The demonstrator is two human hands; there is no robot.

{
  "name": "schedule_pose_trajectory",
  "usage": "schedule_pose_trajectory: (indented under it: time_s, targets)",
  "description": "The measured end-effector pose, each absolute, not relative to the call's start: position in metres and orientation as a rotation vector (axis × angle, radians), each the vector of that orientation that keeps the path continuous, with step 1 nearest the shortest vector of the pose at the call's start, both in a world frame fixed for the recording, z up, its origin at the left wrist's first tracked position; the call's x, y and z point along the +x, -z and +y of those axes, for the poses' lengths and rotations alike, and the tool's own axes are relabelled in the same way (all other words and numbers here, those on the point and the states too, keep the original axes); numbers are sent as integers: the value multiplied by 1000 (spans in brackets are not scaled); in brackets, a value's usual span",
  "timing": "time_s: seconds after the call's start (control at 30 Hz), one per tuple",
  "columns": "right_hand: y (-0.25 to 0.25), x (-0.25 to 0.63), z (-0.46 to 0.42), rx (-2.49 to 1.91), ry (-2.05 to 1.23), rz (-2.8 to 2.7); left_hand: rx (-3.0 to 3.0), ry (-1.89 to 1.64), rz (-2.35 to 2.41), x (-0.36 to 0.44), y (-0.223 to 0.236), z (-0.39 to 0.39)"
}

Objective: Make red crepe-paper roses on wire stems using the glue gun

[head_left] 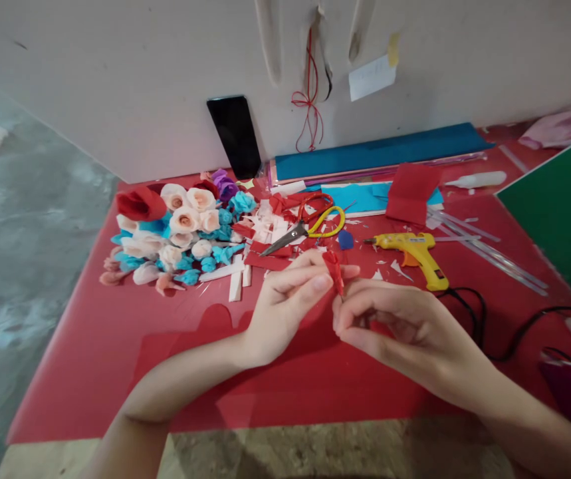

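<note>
Both my hands meet over the middle of a red sheet (115, 346). My left hand (285, 303) pinches a small rolled piece of red crepe paper (334, 269) between thumb and fingers. My right hand (395, 326) is curled shut and grips the lower end of the same red piece. A pile of finished paper flowers (175, 229) in white, peach, blue, red and purple lies to the left. Scissors (305, 229) with yellow and red handles lie just beyond my fingers.
A yellow glue gun (415, 251) lies right of the scissors, its black cord (484, 326) looping past my right wrist. Blue and red paper sheets (379, 156), clear glue sticks (484, 249), a black phone (235, 136) against the wall and a green board (564, 213) surround the work spot.
</note>
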State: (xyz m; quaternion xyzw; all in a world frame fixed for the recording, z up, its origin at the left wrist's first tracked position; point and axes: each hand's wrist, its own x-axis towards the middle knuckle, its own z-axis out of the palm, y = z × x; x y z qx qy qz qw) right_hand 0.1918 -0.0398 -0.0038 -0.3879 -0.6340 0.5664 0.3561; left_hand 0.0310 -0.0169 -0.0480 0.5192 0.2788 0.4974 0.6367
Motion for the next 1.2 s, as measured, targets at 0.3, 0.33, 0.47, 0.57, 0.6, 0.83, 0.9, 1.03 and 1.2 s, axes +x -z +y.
schedule_pose_trajectory:
  time_s: [0.3, 0.33, 0.47, 0.57, 0.6, 0.83, 0.9, 1.03, 1.2]
  targets:
    - [7, 195, -38, -1032, -1460, -1521, 1288, -1191, 686, 23, 46, -10]
    - [9, 195, -37, -1027, -1475, -1479, 1302, -1200, 683, 22, 44, -9]
    - [17, 198, -35, -1007, -1547, -1347, 1410, -1211, 662, 22, 42, -7]
    - [23, 199, -34, -1002, -1562, -1304, 1402, -1200, 698, 23, 44, -7]
    - [25, 199, -33, -998, -1566, -1289, 1388, -1198, 714, 23, 44, -7]
    - [27, 199, -31, -958, -1659, -1191, 1403, -1215, 730, 23, 45, -5]
    - [26, 198, -31, -971, -1657, -1199, 1393, -1199, 710, 23, 45, -5]
    - [23, 197, -31, -991, -1620, -1219, 1355, -1183, 678, 24, 44, -5]
    - [22, 197, -31, -974, -1606, -1204, 1346, -1174, 676, 23, 44, -7]
